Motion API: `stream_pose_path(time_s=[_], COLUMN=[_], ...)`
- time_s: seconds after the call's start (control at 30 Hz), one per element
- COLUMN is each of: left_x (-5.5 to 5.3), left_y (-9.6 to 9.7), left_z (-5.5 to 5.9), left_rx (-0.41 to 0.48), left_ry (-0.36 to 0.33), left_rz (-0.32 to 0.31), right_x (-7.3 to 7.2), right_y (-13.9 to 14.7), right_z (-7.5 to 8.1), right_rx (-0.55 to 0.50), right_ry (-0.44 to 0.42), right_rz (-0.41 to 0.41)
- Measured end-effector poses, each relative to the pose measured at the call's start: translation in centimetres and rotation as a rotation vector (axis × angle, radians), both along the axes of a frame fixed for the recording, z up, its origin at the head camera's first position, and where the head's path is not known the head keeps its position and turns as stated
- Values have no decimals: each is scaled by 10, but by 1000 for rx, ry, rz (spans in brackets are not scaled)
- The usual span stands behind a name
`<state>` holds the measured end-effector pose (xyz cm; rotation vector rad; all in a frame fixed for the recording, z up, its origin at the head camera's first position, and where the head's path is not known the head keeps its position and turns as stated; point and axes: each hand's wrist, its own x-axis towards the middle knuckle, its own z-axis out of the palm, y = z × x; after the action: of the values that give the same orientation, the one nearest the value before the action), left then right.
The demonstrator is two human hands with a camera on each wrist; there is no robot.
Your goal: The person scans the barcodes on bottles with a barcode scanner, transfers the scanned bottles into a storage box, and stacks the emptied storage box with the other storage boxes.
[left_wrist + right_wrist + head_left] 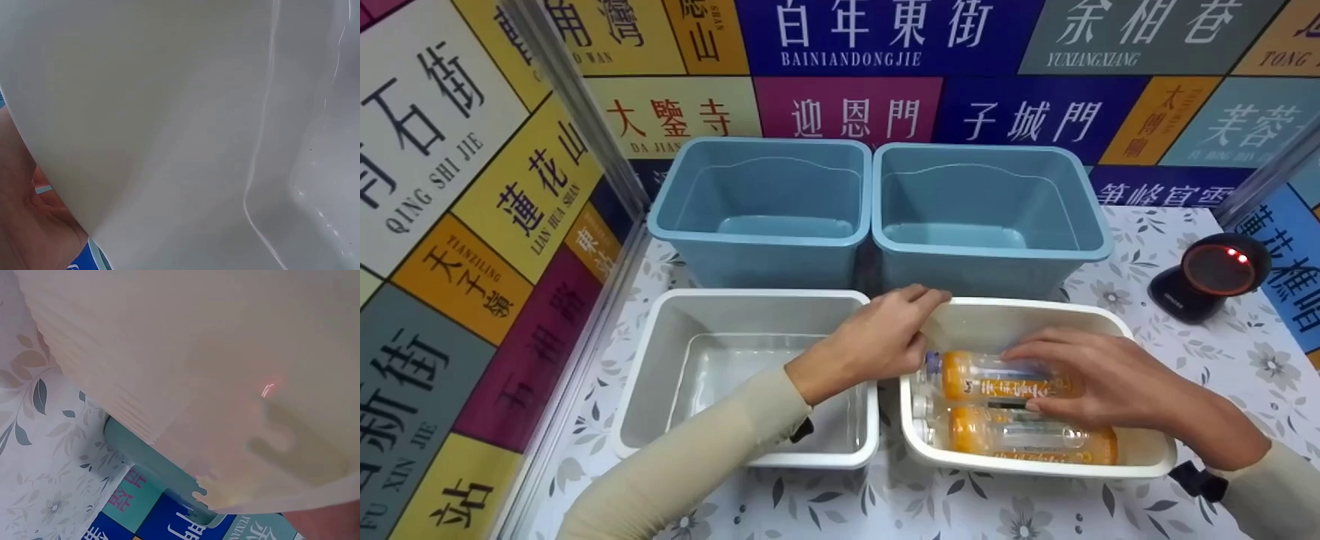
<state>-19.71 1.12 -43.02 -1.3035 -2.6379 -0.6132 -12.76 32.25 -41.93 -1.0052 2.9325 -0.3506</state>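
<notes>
In the head view, an orange-labelled drink bottle (975,375) with a purple cap lies on its side in the right white bin (1035,471). My right hand (1102,375) holds it from above, thumb on the near side and fingers on the far side, covering its right end. A second orange-labelled bottle (1035,436) lies nearer to me in the same bin; white caps show at its left. My left hand (881,337) grips that bin's far left corner, fingers over the rim. The left wrist view shows the hand at the left edge, beside a pale bin wall (169,112).
Left of the bottles stands another white bin (660,360). Two blue-green bins (765,259) (975,270) stand side by side behind. A black scanner with red lights (1207,277) stands at right on the flower-patterned tabletop (1271,367). Printed panels (847,109) enclose the back and left.
</notes>
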Motion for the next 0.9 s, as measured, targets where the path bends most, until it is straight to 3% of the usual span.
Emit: stream_pose_path(time_s=[0.23, 0.6, 0.9], left_x=[-1, 0, 0], left_y=[1, 0, -1], left_z=[0, 0, 0], left_rx=[4, 3, 11], left_ry=[-14, -18, -21], left_rz=[-2, -4, -3], right_x=[-2, 1, 8], right_y=[-1, 0, 4], right_z=[0, 2, 11], right_rx=[14, -17, -8], right_ry=[-29, 1, -52], right_rz=[7, 31, -33])
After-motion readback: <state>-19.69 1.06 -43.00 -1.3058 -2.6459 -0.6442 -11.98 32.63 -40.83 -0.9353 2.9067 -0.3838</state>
